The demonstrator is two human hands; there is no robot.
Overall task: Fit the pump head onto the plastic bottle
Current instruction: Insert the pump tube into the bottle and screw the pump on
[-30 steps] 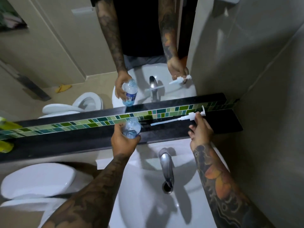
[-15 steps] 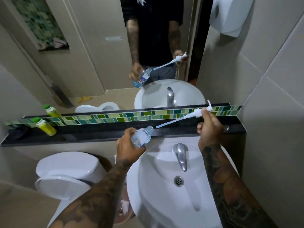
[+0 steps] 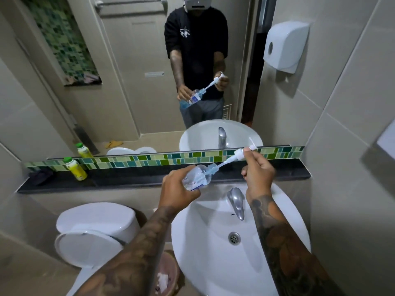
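A small clear plastic bottle [image 3: 197, 176] with a blue label lies tilted in my left hand [image 3: 177, 192], its open neck pointing up and to the right. My right hand [image 3: 257, 175] pinches the white pump head [image 3: 240, 153] by its collar. The pump's long dip tube slants down to the left, and its lower end is inside the bottle's neck. The collar is still well apart from the neck. Both hands are above the back rim of the sink.
A white sink [image 3: 205, 259] with a chrome tap [image 3: 236, 202] lies below my hands. A black ledge [image 3: 128, 180] under the mirror carries a yellow bottle [image 3: 75, 169] and a dark cloth. A toilet [image 3: 94, 231] stands left, a paper dispenser [image 3: 285, 47] hangs on the right wall.
The bottle and pump head came off the ledge and towards me. The dip tube's tip, free beside the bottle before, now sits inside the neck. The view has tilted up.
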